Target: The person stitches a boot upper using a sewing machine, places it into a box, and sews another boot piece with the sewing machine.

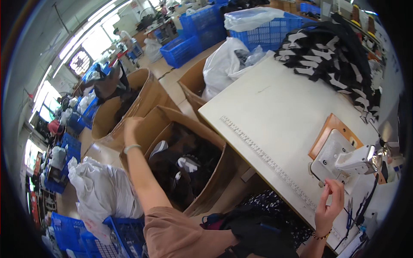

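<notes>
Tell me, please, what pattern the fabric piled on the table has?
Black and white stripes, on the fabric pile, best seen in the head view.

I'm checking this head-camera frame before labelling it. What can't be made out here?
- Left hand: on the far rim of the cardboard box; fingers hidden, grip unclear.
- Right hand: fingertips at the sewing machine; anything pinched is too small to tell.
- Dark garments in the box: kind unclear, in shadow.
- Sewing machine: cut off by the right rim.

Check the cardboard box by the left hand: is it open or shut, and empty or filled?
Open and filled: the cardboard box has its flaps up, with dark and white garments piled inside. The left hand rests on its far flap.
</notes>
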{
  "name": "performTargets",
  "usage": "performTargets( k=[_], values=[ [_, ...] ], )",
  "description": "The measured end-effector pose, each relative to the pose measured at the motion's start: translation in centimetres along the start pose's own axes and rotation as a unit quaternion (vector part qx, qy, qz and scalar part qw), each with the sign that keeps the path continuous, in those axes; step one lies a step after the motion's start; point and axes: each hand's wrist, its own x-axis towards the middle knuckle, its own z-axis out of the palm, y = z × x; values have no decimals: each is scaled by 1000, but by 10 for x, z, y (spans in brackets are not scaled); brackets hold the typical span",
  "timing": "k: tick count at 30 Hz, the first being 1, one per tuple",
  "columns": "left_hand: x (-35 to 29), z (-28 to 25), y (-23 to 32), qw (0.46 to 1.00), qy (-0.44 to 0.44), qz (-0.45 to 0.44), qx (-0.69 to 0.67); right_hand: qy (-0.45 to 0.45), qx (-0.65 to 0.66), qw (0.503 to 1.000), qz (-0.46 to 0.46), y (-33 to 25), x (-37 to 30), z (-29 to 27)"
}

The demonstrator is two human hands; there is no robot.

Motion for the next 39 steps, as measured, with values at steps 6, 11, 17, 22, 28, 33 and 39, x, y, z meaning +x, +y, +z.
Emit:
performTargets(
  k=[6, 11, 17, 22, 28, 33, 39],
  values=[
    [-149, 210, -9, 882, -367, -269, -124, -81, -17, 996, -17, 3, -4, 27],
    [-260, 264, -38, 855, -385, -346, -39, -146, -32, 987, 56, 4, -10, 55],
    [-257, 295, -48, 835, -185, -444, -267, -186, -16, 977, 101, 0, -16, 98],
    [-244, 324, -17, 910, -172, -376, -18, -178, -66, 981, 38, 4, -17, 109],
    [-237, 307, -29, 970, -179, -146, 80, -173, -18, 980, 93, 7, -17, 106],
    [-218, 213, 8, 990, -131, -33, 32, -147, -36, 988, -12, -8, -18, 113],
    [-168, 28, 136, 984, 127, -25, -122, -226, 202, 940, -160, -81, -11, 166]
  ],
)
